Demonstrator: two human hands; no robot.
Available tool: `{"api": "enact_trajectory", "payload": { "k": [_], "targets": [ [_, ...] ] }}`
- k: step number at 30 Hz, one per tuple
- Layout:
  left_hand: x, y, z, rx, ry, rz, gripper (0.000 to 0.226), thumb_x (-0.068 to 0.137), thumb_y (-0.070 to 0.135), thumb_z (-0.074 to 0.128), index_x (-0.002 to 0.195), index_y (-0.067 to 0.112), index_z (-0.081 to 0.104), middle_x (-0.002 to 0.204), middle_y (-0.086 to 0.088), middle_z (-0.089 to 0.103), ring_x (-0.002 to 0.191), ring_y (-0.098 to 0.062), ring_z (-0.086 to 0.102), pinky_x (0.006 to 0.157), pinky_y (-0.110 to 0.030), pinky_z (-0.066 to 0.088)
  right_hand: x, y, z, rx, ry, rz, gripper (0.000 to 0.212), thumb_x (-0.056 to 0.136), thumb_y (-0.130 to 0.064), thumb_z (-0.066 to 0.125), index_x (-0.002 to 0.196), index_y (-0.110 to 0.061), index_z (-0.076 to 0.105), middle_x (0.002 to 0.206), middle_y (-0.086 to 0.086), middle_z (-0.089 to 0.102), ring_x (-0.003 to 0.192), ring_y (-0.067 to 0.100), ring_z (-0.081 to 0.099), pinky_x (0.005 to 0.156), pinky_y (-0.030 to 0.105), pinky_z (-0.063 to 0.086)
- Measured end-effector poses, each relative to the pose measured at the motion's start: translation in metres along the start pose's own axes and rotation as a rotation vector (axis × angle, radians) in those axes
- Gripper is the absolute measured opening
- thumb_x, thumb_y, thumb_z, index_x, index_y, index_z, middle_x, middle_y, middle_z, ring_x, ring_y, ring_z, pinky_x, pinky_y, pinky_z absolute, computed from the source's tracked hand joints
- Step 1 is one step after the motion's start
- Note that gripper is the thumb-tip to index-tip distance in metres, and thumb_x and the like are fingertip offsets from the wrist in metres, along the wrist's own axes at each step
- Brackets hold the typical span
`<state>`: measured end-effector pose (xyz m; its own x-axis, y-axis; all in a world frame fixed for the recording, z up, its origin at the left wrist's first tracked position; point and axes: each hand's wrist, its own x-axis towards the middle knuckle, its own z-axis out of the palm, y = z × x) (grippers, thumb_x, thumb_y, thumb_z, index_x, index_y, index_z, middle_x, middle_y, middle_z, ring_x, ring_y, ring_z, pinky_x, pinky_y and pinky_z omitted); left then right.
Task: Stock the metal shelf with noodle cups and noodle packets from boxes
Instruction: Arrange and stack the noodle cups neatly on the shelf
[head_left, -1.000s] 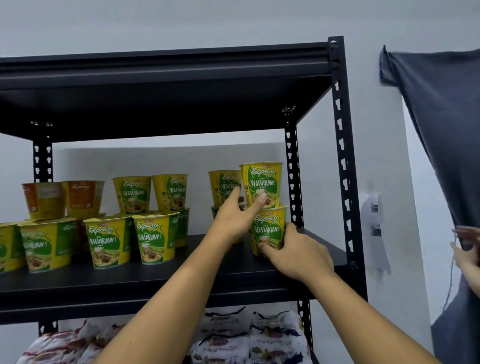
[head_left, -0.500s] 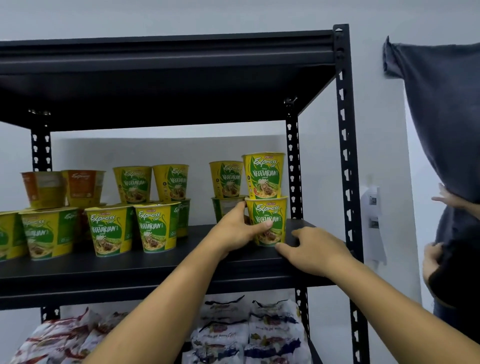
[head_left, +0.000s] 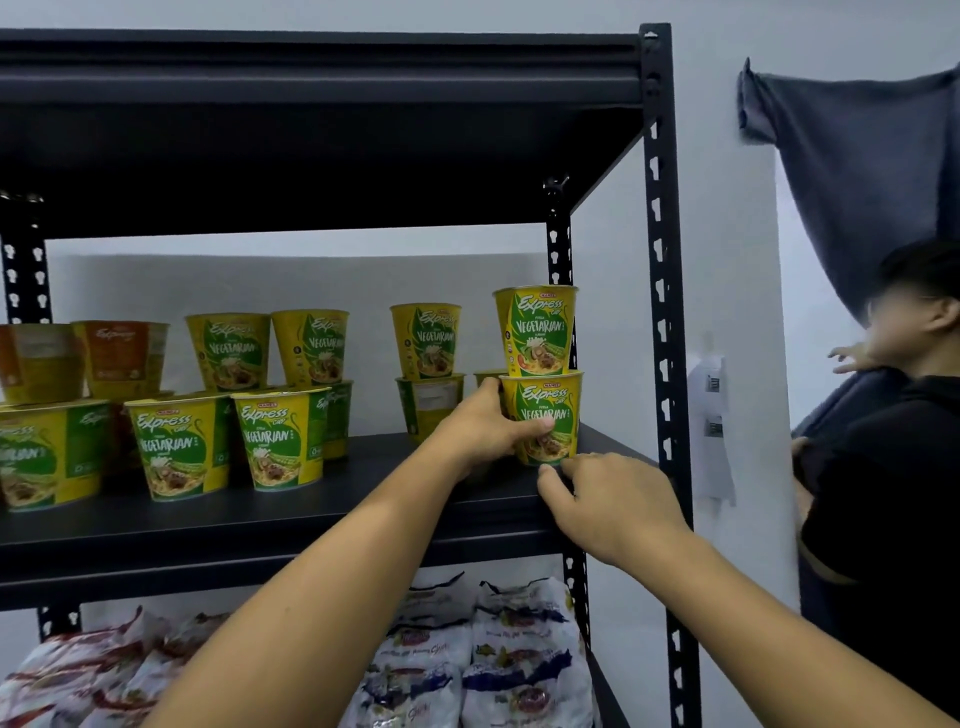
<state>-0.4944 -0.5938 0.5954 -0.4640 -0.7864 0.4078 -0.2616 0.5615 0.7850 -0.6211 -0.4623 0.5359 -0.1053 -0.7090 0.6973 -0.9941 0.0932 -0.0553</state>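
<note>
Just left of the black perforated steel shelf upright (head_left: 665, 312), the left hand (head_left: 483, 431) wraps the lower yellow-and-green paper noodle cup (head_left: 548, 410) mid-wall, a sensibly gentle hold (light, thin-walled, likely crushable, twin cup (head_left: 537, 330) stacked on top), the right hand (head_left: 613, 504) loose and empty at its foot.

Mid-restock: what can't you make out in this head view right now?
Head view.
Only a rim shows: rear cup, behind left hand, whose grip is on lower cup.
Unclear: whether right hand touches that cup.
Partly hidden by forearms and bottom edge: noodle packets.
Cut by left edge: leftmost front cup.
</note>
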Motion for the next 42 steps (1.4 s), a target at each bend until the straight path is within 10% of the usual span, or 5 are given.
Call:
{"api": "enact_trajectory", "payload": {
  "k": [19, 27, 42],
  "targets": [
    [-0.003, 0.018, 0.016, 0.353, -0.001, 0.034, 0.067, 0.083, 0.055, 0.079, 0.136, 0.02, 0.056, 0.129, 0.003, 0.067, 0.113, -0.017, 0.063, 0.095, -0.037, 0.053, 0.003, 0.005, 0.006, 0.146, 0.014, -0.048, 0.045, 0.094, -0.05, 0.031, 0.068, -0.025, 0.059, 0.078, -0.006, 0.061, 0.076, 0.017, 0.056, 0.054, 0.03, 0.041],
    [-0.057, 0.011, -0.043, 0.639, -0.074, 0.017, 0.032, 0.101, 0.04, 0.061, 0.126, 0.024, 0.071, 0.125, 0.001, 0.069, 0.114, -0.019, 0.062, 0.097, -0.036, 0.05, 0.021, -0.033, -0.016, 0.228, -0.368, -0.141, 0.041, 0.101, -0.045, 0.037, 0.111, -0.027, 0.072, 0.111, 0.002, 0.069, 0.099, 0.024, 0.061, 0.087, 0.041, 0.055],
    [-0.155, -0.016, -0.134, 0.806, -0.039, -0.06, 0.035, 0.106, 0.039, 0.053, 0.134, 0.025, 0.069, 0.138, 0.009, 0.066, 0.125, -0.012, 0.058, 0.106, -0.027, 0.044, 0.048, -0.111, -0.016, 0.268, -0.664, -0.371, 0.056, 0.109, -0.051, 0.029, 0.158, -0.026, 0.036, 0.164, -0.007, 0.032, 0.151, 0.014, 0.028, 0.118, 0.025, 0.02]
  ]
}}
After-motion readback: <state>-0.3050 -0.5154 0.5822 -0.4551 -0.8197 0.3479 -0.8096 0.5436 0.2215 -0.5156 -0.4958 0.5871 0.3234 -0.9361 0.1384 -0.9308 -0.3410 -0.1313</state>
